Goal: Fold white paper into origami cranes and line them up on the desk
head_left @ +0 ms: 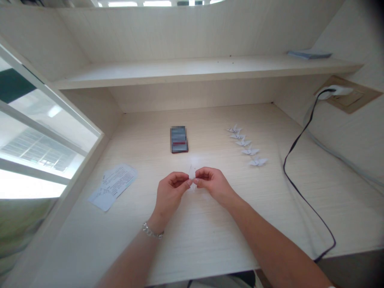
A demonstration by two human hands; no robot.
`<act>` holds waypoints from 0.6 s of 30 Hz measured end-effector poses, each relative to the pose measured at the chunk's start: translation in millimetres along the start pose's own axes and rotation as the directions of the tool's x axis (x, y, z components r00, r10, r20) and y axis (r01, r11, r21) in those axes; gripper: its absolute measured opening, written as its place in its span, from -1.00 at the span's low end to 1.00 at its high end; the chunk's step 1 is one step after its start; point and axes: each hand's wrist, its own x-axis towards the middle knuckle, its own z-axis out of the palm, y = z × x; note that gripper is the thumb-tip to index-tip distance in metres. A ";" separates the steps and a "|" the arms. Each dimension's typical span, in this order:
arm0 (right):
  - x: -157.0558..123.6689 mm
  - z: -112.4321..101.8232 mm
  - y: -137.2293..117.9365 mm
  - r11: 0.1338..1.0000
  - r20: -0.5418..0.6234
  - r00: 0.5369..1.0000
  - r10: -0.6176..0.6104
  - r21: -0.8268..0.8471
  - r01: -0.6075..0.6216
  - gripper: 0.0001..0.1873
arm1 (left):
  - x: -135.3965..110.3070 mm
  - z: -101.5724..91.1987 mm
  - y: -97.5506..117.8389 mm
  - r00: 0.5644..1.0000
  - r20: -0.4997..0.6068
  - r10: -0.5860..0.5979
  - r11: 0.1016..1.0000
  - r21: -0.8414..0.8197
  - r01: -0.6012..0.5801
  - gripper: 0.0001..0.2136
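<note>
Between my fingertips is a small folded piece of white paper [192,172], its thin point sticking up past my thumbs. My left hand [174,188] pinches its left side, thumb against the bent index finger. From the other side my right hand [213,184] pinches it the same way, the two thumbs almost touching. My fingers hide much of the folds. To the right, several white paper cranes [251,152] stand in a slanting row. Just beyond my hands lies a dark phone-like rectangle [179,139], its surface blurred out.
Printed paper sheets [115,186] overlap at the left of the desk. A black cable [285,168] runs from the wall socket [351,94] down the right side. Above the desk's back spans a shelf [180,74] with a flat bluish item [309,54]. A window [39,132] borders the left.
</note>
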 end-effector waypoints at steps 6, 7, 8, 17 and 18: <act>-0.5 -1.2 0.9 1.000 0.065 0.998 -0.018 0.007 0.017 -0.79 | -0.7 -2.9 4.9 0.997 0.079 -0.001 1.000 0.028 -0.001 -0.79; -0.4 -1.1 1.1 1.000 0.067 0.998 -0.020 0.007 0.020 -0.78 | -0.7 -3.5 6.0 0.996 0.093 -0.010 1.000 0.025 0.008 -0.80; -0.4 -1.1 1.3 1.000 0.068 0.997 -0.023 0.007 0.022 -0.78 | -0.7 -4.0 7.0 0.994 0.105 -0.020 1.000 0.023 0.018 -0.80; -1.2 -2.1 1.3 0.999 0.083 0.996 -0.033 0.022 0.031 -0.82 | -0.2 -5.2 8.2 0.988 0.153 -0.017 1.000 0.018 0.014 -0.83; -1.3 -2.1 1.2 0.999 0.083 0.996 -0.032 0.023 0.030 -0.81 | -0.2 -5.3 8.0 0.988 0.156 -0.016 1.000 0.018 0.014 -0.83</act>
